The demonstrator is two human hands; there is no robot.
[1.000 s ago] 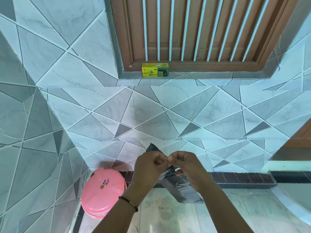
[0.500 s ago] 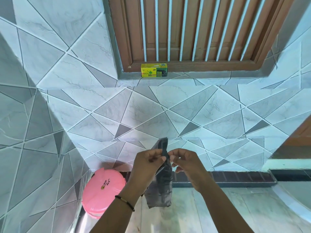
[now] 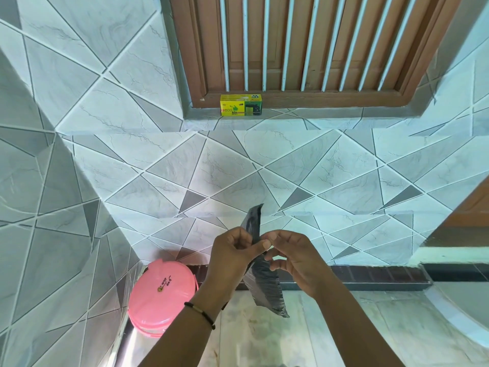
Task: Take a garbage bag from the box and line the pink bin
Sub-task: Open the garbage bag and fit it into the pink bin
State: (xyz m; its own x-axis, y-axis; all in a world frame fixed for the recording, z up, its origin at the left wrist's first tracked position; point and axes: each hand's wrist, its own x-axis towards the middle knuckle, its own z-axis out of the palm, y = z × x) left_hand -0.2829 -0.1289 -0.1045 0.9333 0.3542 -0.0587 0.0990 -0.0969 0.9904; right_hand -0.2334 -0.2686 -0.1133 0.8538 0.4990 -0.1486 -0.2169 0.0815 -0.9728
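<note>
A folded black garbage bag (image 3: 266,284) hangs between my two hands in front of the tiled wall. My left hand (image 3: 232,258) pinches its upper part from the left and my right hand (image 3: 291,256) pinches it from the right, thumbs nearly touching. One end of the bag pokes up above my fingers and the rest dangles below. The pink bin (image 3: 162,294) stands on the floor in the corner at lower left, with its pink lid shut. The yellow-green bag box (image 3: 240,105) sits on the window sill above.
Grey tiled walls (image 3: 264,168) meet in a corner at the left. A brown wooden window with white bars (image 3: 304,43) is above the sill. A dark brick strip (image 3: 370,278) runs along the wall's foot, with pale marble floor below.
The bag's upper end has risen a little above my fingers and its hanging part has swung to the right. My hands stay together at the same spot.
</note>
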